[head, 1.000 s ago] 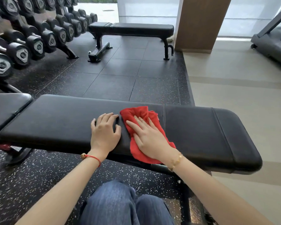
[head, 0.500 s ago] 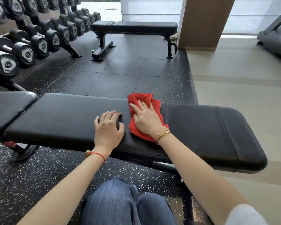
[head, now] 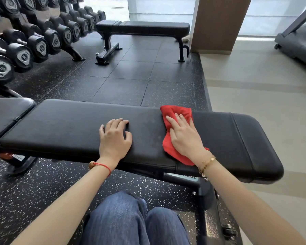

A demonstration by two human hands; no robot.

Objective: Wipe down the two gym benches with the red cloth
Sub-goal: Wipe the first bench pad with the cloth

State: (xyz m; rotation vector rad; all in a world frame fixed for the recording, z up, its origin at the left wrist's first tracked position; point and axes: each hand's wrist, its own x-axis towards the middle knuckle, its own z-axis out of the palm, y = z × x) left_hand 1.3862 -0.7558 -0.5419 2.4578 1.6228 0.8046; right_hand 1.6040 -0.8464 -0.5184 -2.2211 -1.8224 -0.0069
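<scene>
A long black padded gym bench (head: 64,128) runs across in front of me. The red cloth (head: 175,112) lies on its pad right of centre, reaching from the far edge to the near edge. My right hand (head: 184,135) presses flat on the cloth with fingers spread. My left hand (head: 115,137) rests flat on the bare pad to the left of the cloth, holding nothing. A second black bench (head: 143,27) stands further off across the floor.
A rack of black dumbbells (head: 34,38) lines the left side. A wooden pillar (head: 217,23) rises behind the far bench. A treadmill (head: 298,43) sits at the right on the pale floor. My knees in blue jeans (head: 131,221) are below the near bench.
My right hand has slid the cloth to the right along the pad, after pushing it away toward the far edge. My left hand has stayed planted.
</scene>
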